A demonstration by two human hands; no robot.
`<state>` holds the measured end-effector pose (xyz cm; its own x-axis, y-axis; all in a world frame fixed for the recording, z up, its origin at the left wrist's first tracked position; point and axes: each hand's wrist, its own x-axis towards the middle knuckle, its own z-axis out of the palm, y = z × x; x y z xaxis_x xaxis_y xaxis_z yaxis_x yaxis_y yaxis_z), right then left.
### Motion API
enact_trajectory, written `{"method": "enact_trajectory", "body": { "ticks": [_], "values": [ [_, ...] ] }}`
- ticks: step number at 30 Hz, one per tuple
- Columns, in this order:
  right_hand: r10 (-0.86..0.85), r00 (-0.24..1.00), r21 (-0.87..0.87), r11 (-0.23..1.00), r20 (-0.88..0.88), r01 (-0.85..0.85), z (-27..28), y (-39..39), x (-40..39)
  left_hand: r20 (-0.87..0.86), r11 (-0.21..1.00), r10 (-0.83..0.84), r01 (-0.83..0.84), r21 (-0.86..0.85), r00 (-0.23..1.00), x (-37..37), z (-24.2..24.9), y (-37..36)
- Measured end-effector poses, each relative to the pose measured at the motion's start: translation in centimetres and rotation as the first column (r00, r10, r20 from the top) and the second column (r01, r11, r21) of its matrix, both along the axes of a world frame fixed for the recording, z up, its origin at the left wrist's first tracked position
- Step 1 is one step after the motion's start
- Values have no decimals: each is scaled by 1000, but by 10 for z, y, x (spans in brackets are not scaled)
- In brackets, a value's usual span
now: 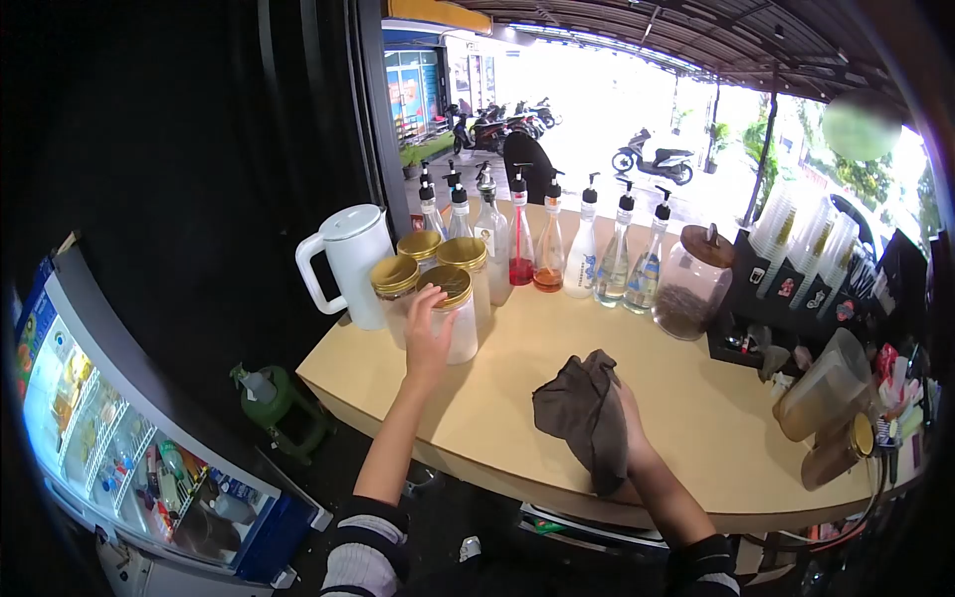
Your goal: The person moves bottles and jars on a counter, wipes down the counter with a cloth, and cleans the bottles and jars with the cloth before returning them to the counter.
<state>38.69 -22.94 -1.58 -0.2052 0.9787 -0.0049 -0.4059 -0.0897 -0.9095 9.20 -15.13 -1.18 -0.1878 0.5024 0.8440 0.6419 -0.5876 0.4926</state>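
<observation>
My left hand (430,333) rests on the front jar (461,336), its fingers over the gold lid and side. Three more gold-lidded jars stand close around it, one of them a jar at the left (395,298). A dark cloth (587,413) is bunched in my right hand (629,418), above the front part of the wooden counter (497,398). The cloth hides part of that hand's fingers. Behind the jars stands a white pitcher (358,261).
Pump bottles (549,249) line the back of the counter. A wooden-lidded glass jar (693,284), a black cup holder (796,289) and a plastic pitcher (821,388) stand to the right. A drinks fridge (129,458) and green gas cylinder (282,413) are lower left.
</observation>
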Motion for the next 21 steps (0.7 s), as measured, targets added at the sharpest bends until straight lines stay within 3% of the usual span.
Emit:
{"method": "enact_trajectory", "body": {
  "ticks": [9, 11, 13, 15, 16, 17, 18, 20, 21],
  "values": [
    [-53, 996, 46, 997, -78, 57, -29, 12, 25, -80, 988, 135, -128, 89, 988, 44, 17, -31],
    [-13, 931, -101, 995, -365, -25, -23, 1, 32, -37, 996, -92, 92, 1, 995, 71, 12, -41],
    [-17, 960, -46, 999, -281, 5, -28, -9, 53, 35, 967, -238, 241, -82, 971, 108, 1, -53],
    [-165, 939, 64, 979, -302, 192, -19, -29, 73, 121, 833, -496, 510, -215, 860, 146, -12, -61],
    [-132, 944, 140, 974, -302, 181, 22, -64, 80, 120, 806, -540, 553, -211, 833, 164, -17, -66],
    [-179, 937, 141, 963, -299, 229, 30, -83, 95, 218, 690, -649, 685, -235, 729, 180, -21, -72],
    [-343, 890, 119, 912, -300, 392, 32, -100, 108, 321, 555, -727, 794, -247, 607, 198, -23, -77],
    [-586, 755, 64, 776, -295, 628, 20, -127, 142, 339, 457, -791, 860, -226, 510, 243, -20, -89],
    [-615, 734, 58, 754, -290, 655, 14, -137, 163, 350, 392, -826, 897, -206, 442, 265, -17, -97]
  ]
}}
